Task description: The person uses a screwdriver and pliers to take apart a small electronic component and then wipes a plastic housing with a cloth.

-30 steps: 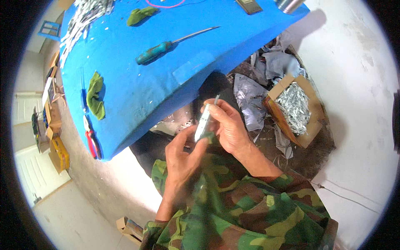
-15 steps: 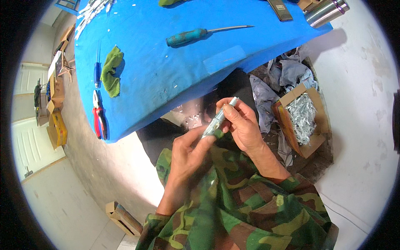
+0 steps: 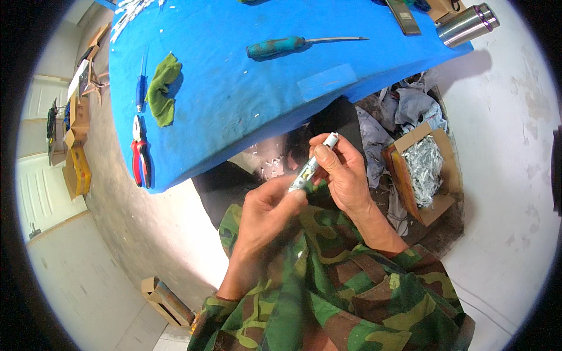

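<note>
Between my hands, over my lap, is a slim white stick-shaped piece [image 3: 305, 172] with dark and yellowish marks along its side; its exact kind cannot be made out. My left hand [image 3: 266, 213] pinches its lower end with thumb and fingers. The thumb of my right hand [image 3: 345, 178] presses on its upper part, fingers curled behind. Tilted, the piece's upper end points away and to the right. On the blue-covered table [image 3: 216, 99] beyond lie a teal-handled screwdriver [image 3: 275, 48], pliers [image 3: 140, 158] with red and blue handles, a thin blue-handled screwdriver [image 3: 140, 92] and a green cloth [image 3: 162, 93].
A cardboard box [image 3: 401, 181] of silvery-white scraps stands on the floor at right, beside grey crumpled cloth [image 3: 418, 105]. A steel flask [image 3: 468, 26] sits at the table's far right corner, near a dark flat object [image 3: 404, 17]. White strips [image 3: 130, 14] lie far left.
The white piece has turned slightly in my hands, and its marked side shows more now. My grip looks the same. The view has shifted a little, moving the table items rightward.
</note>
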`<action>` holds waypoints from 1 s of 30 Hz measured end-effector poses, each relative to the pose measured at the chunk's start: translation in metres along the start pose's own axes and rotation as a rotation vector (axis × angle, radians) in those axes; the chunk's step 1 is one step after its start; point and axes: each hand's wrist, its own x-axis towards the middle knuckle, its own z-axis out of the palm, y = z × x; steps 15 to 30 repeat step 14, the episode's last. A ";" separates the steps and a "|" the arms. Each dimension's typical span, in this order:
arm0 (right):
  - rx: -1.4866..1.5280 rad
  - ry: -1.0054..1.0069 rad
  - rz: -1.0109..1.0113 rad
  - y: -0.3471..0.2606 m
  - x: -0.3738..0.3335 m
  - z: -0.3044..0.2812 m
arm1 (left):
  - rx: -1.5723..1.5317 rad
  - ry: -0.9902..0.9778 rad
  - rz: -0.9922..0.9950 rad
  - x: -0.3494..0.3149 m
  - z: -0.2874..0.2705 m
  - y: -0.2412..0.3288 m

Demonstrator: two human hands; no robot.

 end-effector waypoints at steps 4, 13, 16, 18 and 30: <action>-0.083 0.026 -0.036 -0.002 0.000 0.002 | 0.370 0.072 0.109 -0.003 -0.001 0.008; -0.140 0.047 -0.004 0.000 0.001 -0.001 | 0.519 0.106 0.225 -0.006 -0.002 0.012; -0.151 0.051 0.002 0.001 0.001 -0.002 | 0.519 0.106 0.225 -0.006 -0.002 0.012; -0.151 0.051 0.002 0.001 0.001 -0.002 | 0.519 0.106 0.225 -0.006 -0.002 0.012; -0.151 0.051 0.002 0.001 0.001 -0.002 | 0.519 0.106 0.225 -0.006 -0.002 0.012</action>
